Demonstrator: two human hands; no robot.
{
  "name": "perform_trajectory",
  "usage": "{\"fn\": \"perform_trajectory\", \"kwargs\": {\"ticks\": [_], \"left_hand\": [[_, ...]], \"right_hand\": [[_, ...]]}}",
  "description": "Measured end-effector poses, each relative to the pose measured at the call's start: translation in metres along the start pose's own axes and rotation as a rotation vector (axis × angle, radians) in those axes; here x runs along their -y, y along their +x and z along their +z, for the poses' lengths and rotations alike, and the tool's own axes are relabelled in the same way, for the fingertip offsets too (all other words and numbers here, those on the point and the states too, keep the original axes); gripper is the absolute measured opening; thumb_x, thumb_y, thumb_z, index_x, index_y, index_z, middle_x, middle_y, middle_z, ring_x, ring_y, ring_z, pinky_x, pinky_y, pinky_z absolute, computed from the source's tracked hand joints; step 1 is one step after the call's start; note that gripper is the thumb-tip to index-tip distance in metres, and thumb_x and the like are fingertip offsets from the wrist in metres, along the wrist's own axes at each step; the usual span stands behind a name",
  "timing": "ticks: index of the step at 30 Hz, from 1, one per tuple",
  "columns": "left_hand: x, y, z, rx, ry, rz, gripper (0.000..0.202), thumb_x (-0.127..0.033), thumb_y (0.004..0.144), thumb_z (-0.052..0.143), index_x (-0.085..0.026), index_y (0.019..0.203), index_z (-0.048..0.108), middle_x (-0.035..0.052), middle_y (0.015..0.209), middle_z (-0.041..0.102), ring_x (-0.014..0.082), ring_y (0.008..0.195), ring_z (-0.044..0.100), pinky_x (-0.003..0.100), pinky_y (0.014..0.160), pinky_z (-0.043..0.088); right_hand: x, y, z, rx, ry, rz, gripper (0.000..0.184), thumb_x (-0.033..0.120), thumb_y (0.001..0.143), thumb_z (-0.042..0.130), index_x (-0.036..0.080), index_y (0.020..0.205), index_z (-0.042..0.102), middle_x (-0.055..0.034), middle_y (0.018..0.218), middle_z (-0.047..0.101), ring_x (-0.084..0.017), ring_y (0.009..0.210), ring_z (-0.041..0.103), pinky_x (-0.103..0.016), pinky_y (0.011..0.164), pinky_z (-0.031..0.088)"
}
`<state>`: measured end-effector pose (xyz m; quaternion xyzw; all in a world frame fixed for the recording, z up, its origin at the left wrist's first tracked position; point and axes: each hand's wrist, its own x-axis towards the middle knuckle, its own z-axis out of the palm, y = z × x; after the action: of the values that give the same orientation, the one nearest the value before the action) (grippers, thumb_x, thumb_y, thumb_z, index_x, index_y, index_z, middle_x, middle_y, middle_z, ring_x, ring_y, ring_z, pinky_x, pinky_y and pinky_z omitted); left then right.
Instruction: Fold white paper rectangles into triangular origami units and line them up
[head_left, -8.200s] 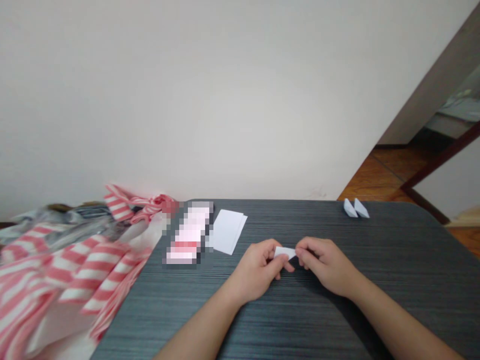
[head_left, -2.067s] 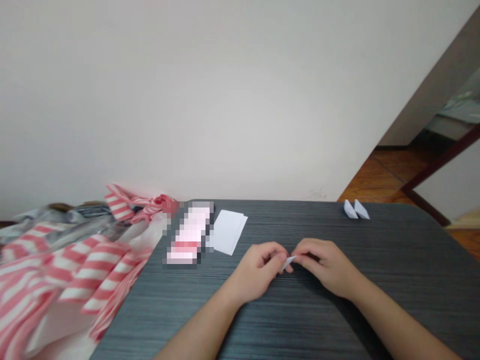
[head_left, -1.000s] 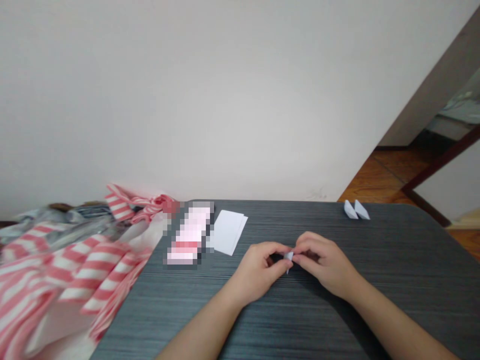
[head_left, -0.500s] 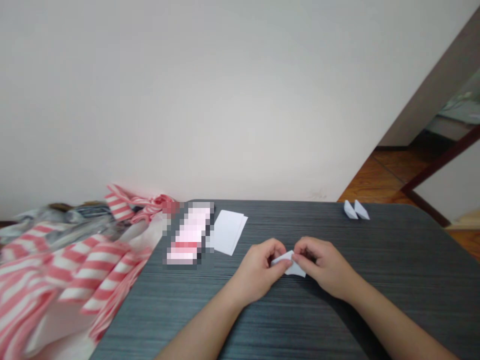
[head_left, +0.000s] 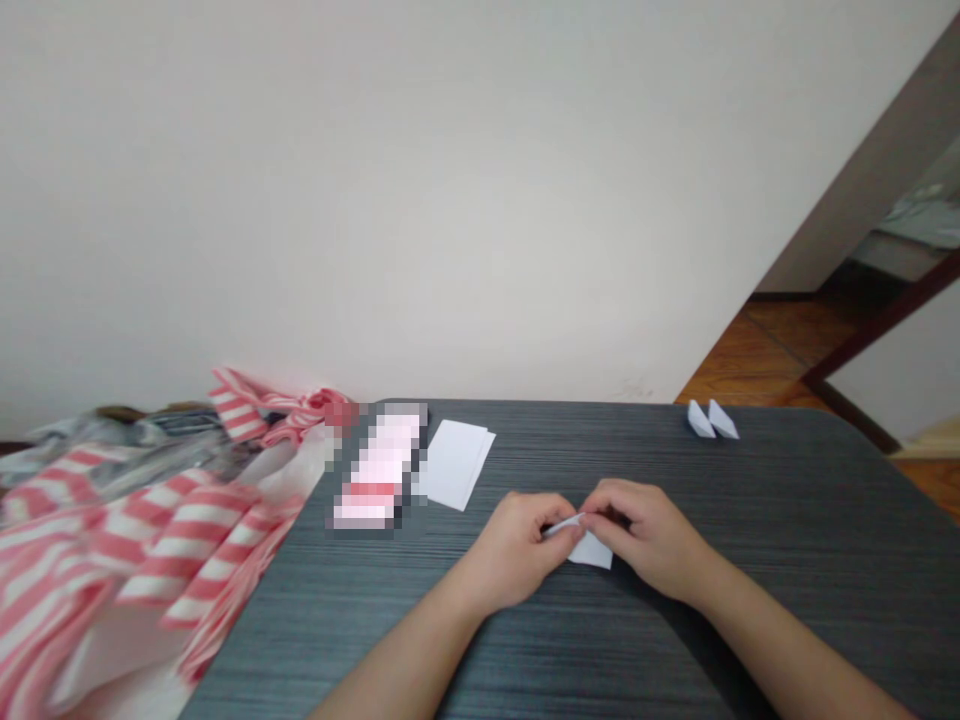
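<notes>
A small piece of folded white paper [head_left: 592,551] is pinched between both hands just above the dark table [head_left: 555,650]. My left hand [head_left: 525,545] grips its left part, thumb in front and fingers curled behind. My right hand [head_left: 637,525] pinches the top edge close by, and the fingertips of the two hands nearly meet. The paper's lower flap hangs toward me, while its back side is hidden by my fingers. Two small folded white paper pieces [head_left: 712,420] stand side by side near the far right edge of the table.
Flat white paper sheets [head_left: 456,462] lie stacked at the left of the table, beside a pixelated pink-and-white phone-shaped object [head_left: 380,465]. Red-and-white striped fabric [head_left: 180,530] is heaped left of the table. A pale wall [head_left: 480,200] rises behind the far edge.
My hands have dipped slightly, and the paper between them has tilted. Its upper part now looks narrower, and the lower flap reaches a little further down.
</notes>
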<state>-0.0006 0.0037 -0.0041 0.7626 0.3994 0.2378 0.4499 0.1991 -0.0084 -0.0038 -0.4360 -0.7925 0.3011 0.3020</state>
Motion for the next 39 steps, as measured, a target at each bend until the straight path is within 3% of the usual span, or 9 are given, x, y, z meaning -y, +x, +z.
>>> {"fn": "perform_trajectory", "kwargs": {"ticks": [9,14,22,32,39], "left_hand": [[-0.0011,-0.0018,-0.0032,0.080,-0.004,-0.049,0.027,-0.031,0.090,0.051,-0.015,0.077,0.068,-0.0020,0.065,0.058,0.0107,0.060,0.048,0.021,0.055,0.031],[0.0007,-0.0025,-0.0024,0.048,-0.024,-0.052,0.029,-0.031,0.091,0.051,-0.015,0.075,0.068,-0.0018,0.064,0.059,0.0107,0.059,0.047,0.021,0.054,0.030],[-0.0007,-0.0019,-0.0037,-0.038,-0.099,-0.081,0.030,-0.033,0.092,0.051,-0.015,0.077,0.069,-0.0005,0.069,0.062,0.0120,0.064,0.052,0.021,0.059,0.034],[-0.0007,-0.0021,-0.0032,-0.048,-0.128,-0.083,0.031,-0.033,0.093,0.050,-0.015,0.076,0.068,-0.0001,0.070,0.063,0.0125,0.064,0.053,0.022,0.059,0.036],[0.0002,-0.0016,-0.0024,-0.037,-0.169,-0.124,0.030,-0.034,0.092,0.050,-0.015,0.077,0.068,-0.0003,0.068,0.062,0.0115,0.060,0.050,0.021,0.057,0.035]], "right_hand": [[0.0024,0.0023,-0.0024,-0.045,0.000,0.030,0.017,0.018,0.092,0.055,0.018,0.077,0.063,-0.0012,0.073,0.063,-0.015,0.068,0.059,-0.024,0.064,0.042],[0.0025,0.0023,-0.0012,-0.007,0.022,0.073,0.015,0.021,0.093,0.056,0.018,0.080,0.064,-0.0010,0.073,0.065,-0.015,0.068,0.059,-0.024,0.064,0.043],[0.0019,0.0001,-0.0014,0.082,-0.057,0.089,0.029,0.025,0.096,0.052,0.017,0.069,0.062,0.0014,0.060,0.059,-0.013,0.058,0.055,-0.024,0.058,0.038],[0.0018,0.0000,-0.0007,0.090,-0.014,0.157,0.033,0.023,0.095,0.051,0.017,0.064,0.059,0.0015,0.057,0.061,-0.012,0.054,0.057,-0.022,0.055,0.039],[0.0007,-0.0012,-0.0028,0.103,-0.035,0.127,0.035,0.022,0.095,0.050,0.018,0.061,0.057,0.0020,0.054,0.059,-0.012,0.051,0.055,-0.022,0.054,0.037]]}}
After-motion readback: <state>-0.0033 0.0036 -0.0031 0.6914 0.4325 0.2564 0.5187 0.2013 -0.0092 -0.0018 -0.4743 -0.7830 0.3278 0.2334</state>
